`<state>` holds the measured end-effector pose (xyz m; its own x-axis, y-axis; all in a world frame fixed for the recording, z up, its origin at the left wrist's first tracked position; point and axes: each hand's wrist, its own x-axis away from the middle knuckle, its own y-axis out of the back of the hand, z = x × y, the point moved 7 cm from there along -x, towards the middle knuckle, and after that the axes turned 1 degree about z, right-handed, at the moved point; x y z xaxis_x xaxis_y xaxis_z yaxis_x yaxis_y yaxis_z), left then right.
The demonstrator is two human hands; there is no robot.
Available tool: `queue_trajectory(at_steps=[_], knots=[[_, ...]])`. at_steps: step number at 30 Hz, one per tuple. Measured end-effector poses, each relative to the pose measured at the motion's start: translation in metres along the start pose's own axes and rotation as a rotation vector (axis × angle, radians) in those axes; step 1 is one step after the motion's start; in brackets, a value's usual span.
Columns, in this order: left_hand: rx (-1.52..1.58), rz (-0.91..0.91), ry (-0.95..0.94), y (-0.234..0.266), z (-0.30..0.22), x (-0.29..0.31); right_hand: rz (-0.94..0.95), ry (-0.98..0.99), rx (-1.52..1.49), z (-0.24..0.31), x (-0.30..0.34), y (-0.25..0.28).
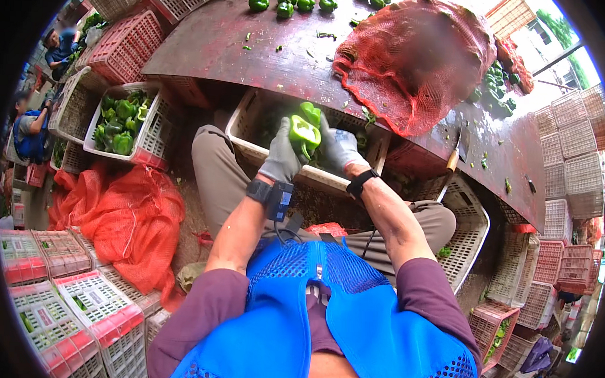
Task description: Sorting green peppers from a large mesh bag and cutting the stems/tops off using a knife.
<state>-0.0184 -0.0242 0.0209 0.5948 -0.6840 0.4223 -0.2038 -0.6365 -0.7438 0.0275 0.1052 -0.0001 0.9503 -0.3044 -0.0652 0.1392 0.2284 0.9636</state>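
Note:
In front of me, above a white plastic crate (241,135), my two hands in grey gloves hold a split green bell pepper (303,132). Its pale inside and core face up. My left hand (282,155) is closed around the pepper's near left side. From the right, my right hand (342,148) grips it, with its fingers partly hidden behind the pepper. Another green piece (310,113) stands up at the far side of the cut one; whether the two are still joined I cannot tell. Deep shadow hides most of the crate's inside.
Beyond the crate is a stained table (207,49) with whole green peppers (285,3), a red mesh sack (413,66) and a knife (454,157) near its edge. A crate of green peppers (123,124) and an orange-red mesh sack (125,216) lie left. Stacked crates (573,165) rise at right.

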Motion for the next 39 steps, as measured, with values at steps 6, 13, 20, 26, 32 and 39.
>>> queue_trajectory(at_steps=[6,13,20,26,32,39], knots=[[-0.13,0.217,-0.192,0.055,-0.038,-0.016,0.325,-0.331,-0.219,0.002,0.023,0.02],[-0.824,0.387,-0.563,-0.031,-0.035,0.016,0.105,-0.517,-1.557,0.018,0.028,0.023],[-1.064,0.428,-0.751,-0.052,-0.028,0.019,-0.04,-0.444,-1.824,0.042,0.016,0.033],[-1.104,0.484,-0.946,-0.093,-0.036,0.024,0.086,-0.272,-2.493,0.038,0.0,0.029],[-0.574,0.472,-0.538,-0.096,-0.019,0.004,-0.25,-0.348,-1.565,-0.004,0.004,0.035],[-0.087,0.388,-0.368,-0.089,-0.039,-0.014,-0.23,-0.484,-2.166,0.029,0.033,0.064]])
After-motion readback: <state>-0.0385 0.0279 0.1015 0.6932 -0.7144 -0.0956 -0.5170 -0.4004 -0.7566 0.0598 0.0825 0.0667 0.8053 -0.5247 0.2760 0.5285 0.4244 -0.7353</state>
